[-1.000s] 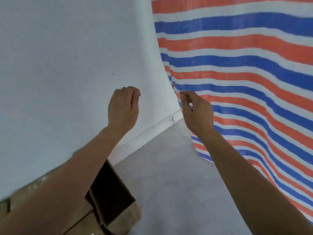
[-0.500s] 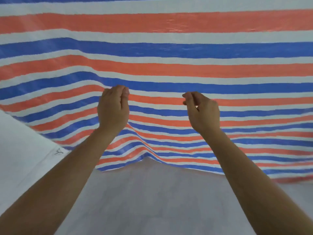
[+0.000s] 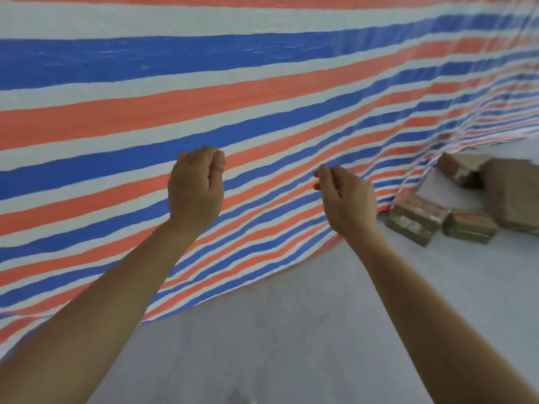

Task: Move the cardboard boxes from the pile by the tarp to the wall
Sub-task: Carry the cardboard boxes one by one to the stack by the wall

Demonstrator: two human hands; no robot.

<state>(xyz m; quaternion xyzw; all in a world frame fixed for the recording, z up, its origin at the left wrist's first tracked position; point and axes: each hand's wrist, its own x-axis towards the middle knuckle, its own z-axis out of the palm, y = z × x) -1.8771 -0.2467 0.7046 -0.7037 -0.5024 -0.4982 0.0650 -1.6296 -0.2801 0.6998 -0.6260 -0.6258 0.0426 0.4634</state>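
A pile of brown cardboard boxes lies on the floor at the right, at the foot of the striped tarp [image 3: 204, 83]. A small taped box [image 3: 414, 221] is nearest, a second small box [image 3: 469, 227] sits beside it, and a larger box [image 3: 513, 193] stands behind. My left hand [image 3: 196, 186] and my right hand [image 3: 345, 199] are raised in front of the tarp, wrists bent, fingers hanging loosely curled. Neither hand holds anything. Both are well left of the boxes and apart from them.
The red, blue and white tarp hangs across the whole back of the view, and its lower edge meets the grey concrete floor [image 3: 291, 345]. Another box [image 3: 455, 167] leans partly under the tarp's edge at the far right.
The view has swung right, away from the white wall and the box beside it, along the tarp. The box pile has come into sight at the right. Both hands stay raised and hold nothing.
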